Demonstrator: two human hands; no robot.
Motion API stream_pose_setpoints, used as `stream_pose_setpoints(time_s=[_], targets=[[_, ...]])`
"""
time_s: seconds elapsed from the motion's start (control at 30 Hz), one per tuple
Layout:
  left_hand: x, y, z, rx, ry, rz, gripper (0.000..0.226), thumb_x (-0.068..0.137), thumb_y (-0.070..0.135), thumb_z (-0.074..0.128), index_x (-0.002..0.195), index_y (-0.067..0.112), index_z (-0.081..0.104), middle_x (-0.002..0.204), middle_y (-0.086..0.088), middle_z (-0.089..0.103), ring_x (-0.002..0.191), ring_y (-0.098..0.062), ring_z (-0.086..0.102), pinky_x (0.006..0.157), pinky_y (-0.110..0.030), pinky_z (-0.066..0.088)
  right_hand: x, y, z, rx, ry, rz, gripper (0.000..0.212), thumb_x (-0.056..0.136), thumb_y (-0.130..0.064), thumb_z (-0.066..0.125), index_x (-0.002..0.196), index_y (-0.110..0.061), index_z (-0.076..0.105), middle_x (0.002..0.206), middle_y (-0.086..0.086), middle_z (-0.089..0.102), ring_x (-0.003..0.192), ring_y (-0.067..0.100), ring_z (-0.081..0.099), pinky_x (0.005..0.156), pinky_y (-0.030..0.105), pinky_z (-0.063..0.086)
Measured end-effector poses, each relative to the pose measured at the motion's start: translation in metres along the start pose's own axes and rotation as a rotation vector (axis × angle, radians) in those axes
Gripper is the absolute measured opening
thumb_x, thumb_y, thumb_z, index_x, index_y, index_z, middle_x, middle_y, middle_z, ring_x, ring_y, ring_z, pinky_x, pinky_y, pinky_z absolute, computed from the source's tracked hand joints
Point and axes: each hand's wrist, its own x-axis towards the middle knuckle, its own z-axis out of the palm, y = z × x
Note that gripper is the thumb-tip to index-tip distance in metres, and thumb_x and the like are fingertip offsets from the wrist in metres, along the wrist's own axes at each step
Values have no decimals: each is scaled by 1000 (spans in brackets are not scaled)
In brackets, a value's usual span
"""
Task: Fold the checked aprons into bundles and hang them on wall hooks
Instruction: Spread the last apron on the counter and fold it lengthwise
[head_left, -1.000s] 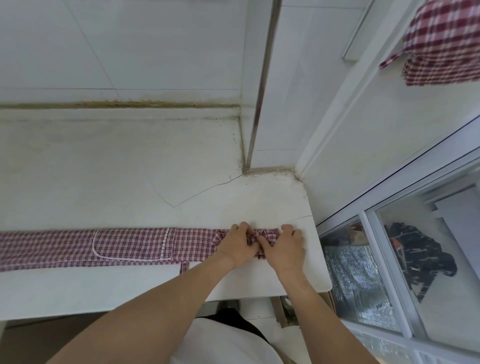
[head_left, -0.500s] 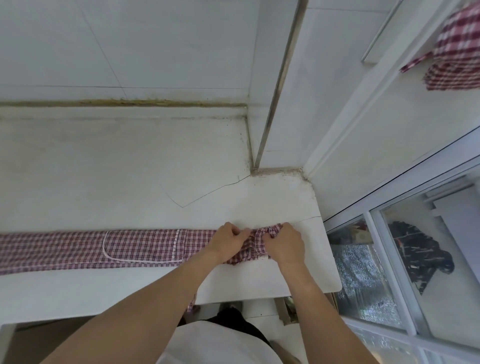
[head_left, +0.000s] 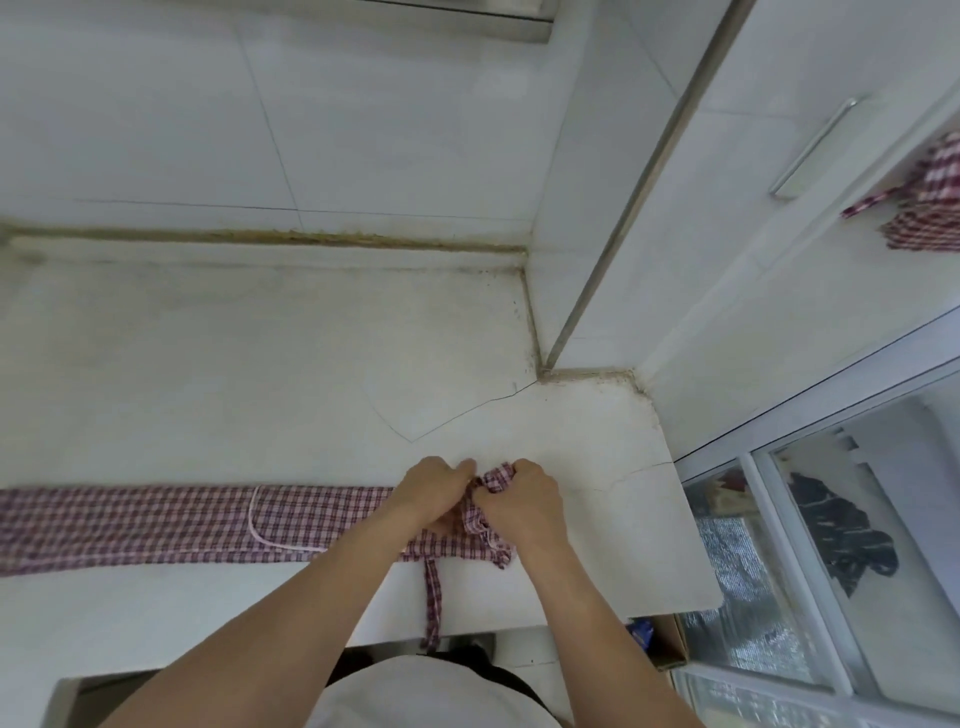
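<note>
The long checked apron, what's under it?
The apron lies flat on the white counter. Its right end is bunched in the left hand and right hand; anything beneath is covered.

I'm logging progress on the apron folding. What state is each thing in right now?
Apron on the counter: folded into a long strip, right end bunched up.
Apron tie: hanging over the counter edge.
Left hand: grip on the bunched end.
Right hand: grip on the bunched end.
Second apron: hanging on the wall.

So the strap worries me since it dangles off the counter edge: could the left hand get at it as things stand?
Probably yes: the strap hangs uncovered just below the left hand, but that hand grips the apron and must let go first.
</note>
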Motion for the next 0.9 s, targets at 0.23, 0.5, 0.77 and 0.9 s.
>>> stream_pose_setpoints(time_s=[0.23,0.5,0.77,0.9], targets=[[-8,-27,-40,-216,-254,-31,68,81,74,58,100,11,73,100,-6,72,90,-21,69,77,-34,61,-15,-37,31,-41,-179,-25,20,82,-31,65,89,-13,61,81,0,66,76,15,65,66,33,55],[3,-55,-52,-186,19,14,22,93,23,60,91,2,64,93,-16,69,79,-22,64,77,-37,55,-17,-20,18,426,-660,41,21,86,-19,73,103,-31,71,108,-2,74,103,14,68,91,27,54],[5,-71,-70,506,263,245,26,93,38,63,109,17,59,103,0,60,93,-15,58,79,-28,50,-19,17,57,192,-30,145,41,79,-31,83,103,-12,57,90,-3,63,76,7,59,55,7,43],[6,-85,-74,550,318,244,40,92,48,63,114,16,54,109,-2,54,102,-19,55,84,-32,49,-12,10,61,150,-83,172,25,80,-32,80,92,-13,71,83,-3,70,72,9,66,62,18,54]])
